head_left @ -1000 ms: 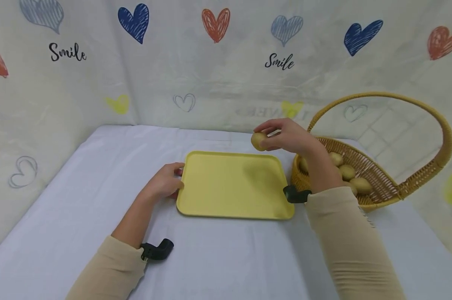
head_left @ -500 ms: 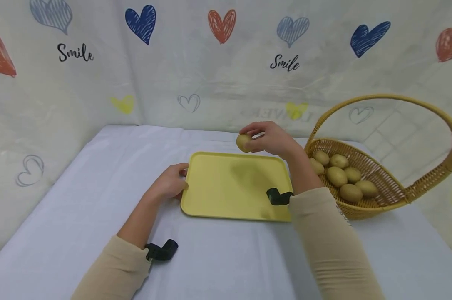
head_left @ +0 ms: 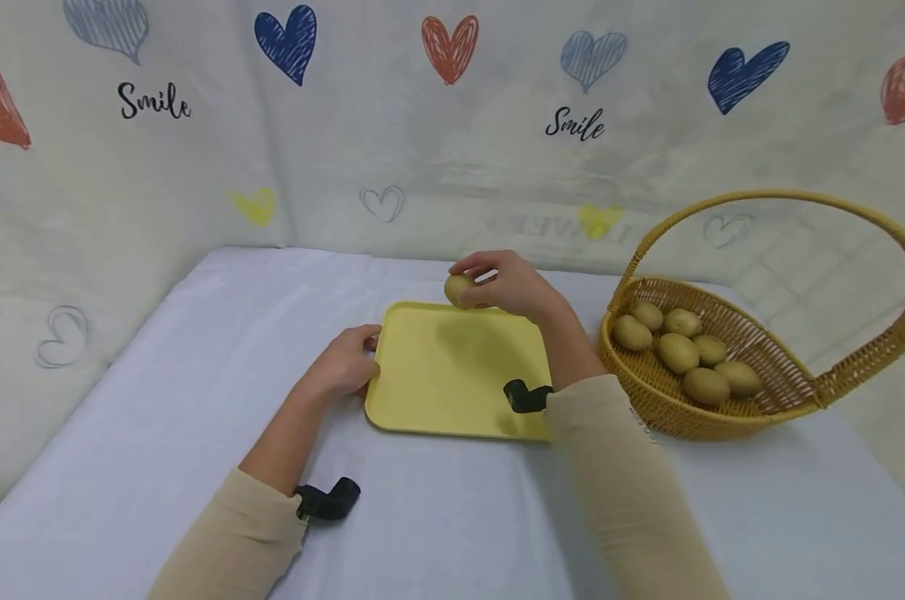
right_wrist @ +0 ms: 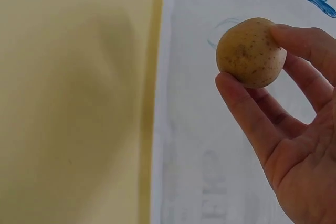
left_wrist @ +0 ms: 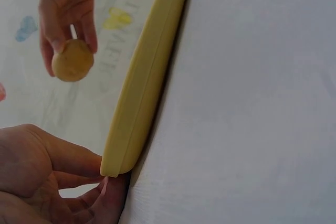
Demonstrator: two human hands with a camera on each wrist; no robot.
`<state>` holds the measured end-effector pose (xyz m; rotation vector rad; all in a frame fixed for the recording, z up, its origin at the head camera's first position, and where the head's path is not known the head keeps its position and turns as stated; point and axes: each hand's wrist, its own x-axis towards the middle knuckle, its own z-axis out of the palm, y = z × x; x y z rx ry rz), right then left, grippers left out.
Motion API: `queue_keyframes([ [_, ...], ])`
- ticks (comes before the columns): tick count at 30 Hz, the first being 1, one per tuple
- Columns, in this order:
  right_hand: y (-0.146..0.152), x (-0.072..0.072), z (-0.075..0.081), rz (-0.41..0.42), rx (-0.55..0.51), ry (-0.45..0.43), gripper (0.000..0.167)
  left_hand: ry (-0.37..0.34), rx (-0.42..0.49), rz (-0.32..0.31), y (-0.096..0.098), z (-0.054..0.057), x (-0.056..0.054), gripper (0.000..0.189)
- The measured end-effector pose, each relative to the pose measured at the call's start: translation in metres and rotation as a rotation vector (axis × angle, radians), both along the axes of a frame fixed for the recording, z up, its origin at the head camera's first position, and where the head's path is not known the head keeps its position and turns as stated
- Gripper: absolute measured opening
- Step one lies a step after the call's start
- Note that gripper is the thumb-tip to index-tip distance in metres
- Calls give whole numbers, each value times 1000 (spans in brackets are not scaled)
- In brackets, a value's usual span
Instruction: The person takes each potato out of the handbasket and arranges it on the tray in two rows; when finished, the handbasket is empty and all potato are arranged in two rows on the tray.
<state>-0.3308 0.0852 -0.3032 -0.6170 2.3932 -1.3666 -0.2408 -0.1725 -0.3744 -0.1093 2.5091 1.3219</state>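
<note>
A yellow tray lies flat on the white cloth. My left hand grips its left edge; in the left wrist view the thumb is on the rim and the other fingers are partly under it. My right hand pinches a potato between thumb and fingertips, held up over the tray's far edge. The right wrist view shows this potato as round and brown-speckled, apart from the tray. The tray's right end is hidden behind my right forearm.
To the right stands a wicker basket with a tall arched handle, holding several potatoes. A pale backdrop printed with hearts rises behind the table. Black wrist cameras sit on both wrists.
My right hand has carried the potato leftward, from near the basket to above the tray's far edge. More of the basket's potatoes now show. My left hand keeps its grip on the tray.
</note>
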Motion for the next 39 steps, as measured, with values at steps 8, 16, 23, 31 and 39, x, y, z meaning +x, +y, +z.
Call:
queue_keyframes([
  [8, -29, -5, -29, 21, -8, -13, 44, -2, -19, -12, -1, 0, 0, 81],
  [16, -50, -8, -29, 38, 70, 19, 43, 6, -12, -3, -1, 2, 1, 82],
  [23, -66, -10, -26, 63, 164, 52, 42, 11, -10, -9, -3, 1, 0, 81],
  [31, -79, -12, -29, 79, 298, 73, 40, 0, -18, -6, -3, 2, 0, 81],
  [39, -83, -12, -32, 73, 380, 110, 38, 8, -22, -16, -2, 3, 0, 80],
])
